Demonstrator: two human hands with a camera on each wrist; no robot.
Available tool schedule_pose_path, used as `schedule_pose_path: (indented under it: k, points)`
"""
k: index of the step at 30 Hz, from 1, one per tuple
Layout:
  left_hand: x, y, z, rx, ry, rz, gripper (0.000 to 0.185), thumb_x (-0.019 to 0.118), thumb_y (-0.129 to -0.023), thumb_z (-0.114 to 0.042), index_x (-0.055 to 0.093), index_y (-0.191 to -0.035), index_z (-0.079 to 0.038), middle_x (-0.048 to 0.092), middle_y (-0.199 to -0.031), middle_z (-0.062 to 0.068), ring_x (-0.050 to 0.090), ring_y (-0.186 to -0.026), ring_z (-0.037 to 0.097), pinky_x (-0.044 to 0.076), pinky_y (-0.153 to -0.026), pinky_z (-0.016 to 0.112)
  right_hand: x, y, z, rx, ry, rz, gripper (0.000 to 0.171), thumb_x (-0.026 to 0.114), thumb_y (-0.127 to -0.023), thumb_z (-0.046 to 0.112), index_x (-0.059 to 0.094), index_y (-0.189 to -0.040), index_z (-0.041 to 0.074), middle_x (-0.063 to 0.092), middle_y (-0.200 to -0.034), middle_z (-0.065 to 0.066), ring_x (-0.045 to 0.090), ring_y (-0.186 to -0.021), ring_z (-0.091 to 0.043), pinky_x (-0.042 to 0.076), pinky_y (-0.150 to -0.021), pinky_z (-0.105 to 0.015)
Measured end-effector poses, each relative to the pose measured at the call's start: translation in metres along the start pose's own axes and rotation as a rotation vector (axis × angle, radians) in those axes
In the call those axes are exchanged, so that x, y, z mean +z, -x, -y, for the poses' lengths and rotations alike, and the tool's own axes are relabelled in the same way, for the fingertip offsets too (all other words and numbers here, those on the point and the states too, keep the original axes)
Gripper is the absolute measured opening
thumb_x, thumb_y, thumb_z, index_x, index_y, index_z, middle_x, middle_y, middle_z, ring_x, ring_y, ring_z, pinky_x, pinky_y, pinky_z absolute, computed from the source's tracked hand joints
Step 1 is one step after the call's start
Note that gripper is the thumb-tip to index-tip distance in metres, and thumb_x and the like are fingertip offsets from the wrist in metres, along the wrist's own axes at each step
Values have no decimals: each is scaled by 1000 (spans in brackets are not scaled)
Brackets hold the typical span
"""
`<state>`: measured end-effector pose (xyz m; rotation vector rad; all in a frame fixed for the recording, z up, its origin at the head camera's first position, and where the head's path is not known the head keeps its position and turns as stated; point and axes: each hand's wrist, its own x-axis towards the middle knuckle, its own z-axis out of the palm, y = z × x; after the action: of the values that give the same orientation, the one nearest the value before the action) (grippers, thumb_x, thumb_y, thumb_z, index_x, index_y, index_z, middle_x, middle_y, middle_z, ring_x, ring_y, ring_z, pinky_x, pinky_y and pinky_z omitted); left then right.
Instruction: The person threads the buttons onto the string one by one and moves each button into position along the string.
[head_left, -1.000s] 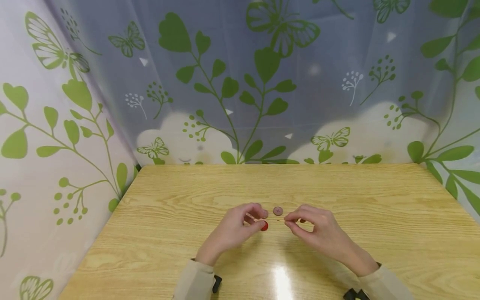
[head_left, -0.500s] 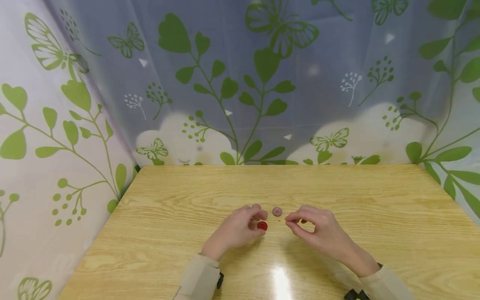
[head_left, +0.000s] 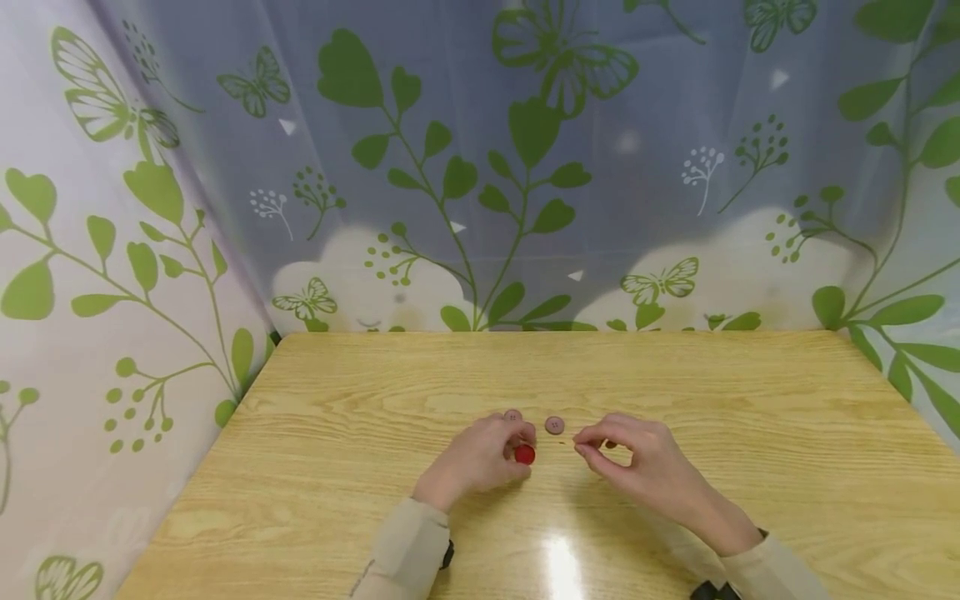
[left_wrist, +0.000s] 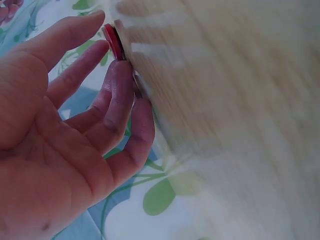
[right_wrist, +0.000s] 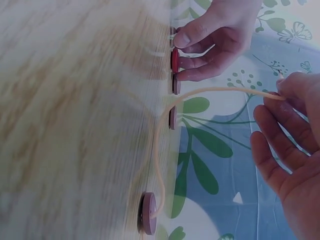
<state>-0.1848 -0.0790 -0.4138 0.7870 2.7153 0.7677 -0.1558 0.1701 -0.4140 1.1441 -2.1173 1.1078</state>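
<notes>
The thumb and curled fingers of my left hand [head_left: 476,458] are about the edge of a red button [head_left: 525,455] at the table's surface. In the left wrist view, fingertips touch the red button [left_wrist: 115,42]. To the right, my right hand [head_left: 637,454] pinches a pale thin cord [right_wrist: 220,89] between thumb and forefinger. The cord arcs down to a brown button [right_wrist: 149,213] and passes into it. Two mauve buttons lie beyond the hands: one [head_left: 554,425] between them and one [head_left: 513,415] behind my left knuckles. Another dark button [right_wrist: 176,84] is beside my left fingertips.
The wood-grain table [head_left: 360,375] stretches out around both hands. A fabric backdrop [head_left: 450,167] with leaves and butterflies rises at its back edge and sides. Light glares off the table [head_left: 562,558] near the front.
My left hand has shifted slightly right and forward around the red button, showing a mauve button behind the knuckles and covering another. The right hand has barely moved.
</notes>
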Motion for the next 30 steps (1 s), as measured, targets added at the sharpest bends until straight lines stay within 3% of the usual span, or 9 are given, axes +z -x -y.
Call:
schedule_pose_path:
  k: [8,30]
  points:
    - [3,-3,-2,-6,-97,-4,19,81,-86,-15,70,-101,-19,60,-98,-5,53,-80,6,46,-71,20,0,1,-1,-7,2,-7,38,79,-75,-14,75,-100,15,74,-85,1,66,-76,-6,52,-71,-10]
    - [3,-5,-4,-26,-133,-2,11,74,-90,-14,69,-99,-19,59,-95,-6,51,-76,8,44,-66,21,0,2,-3,-12,18,3,39,78,-75,-15,74,-100,15,73,-85,2,67,-75,-5,53,-70,-11]
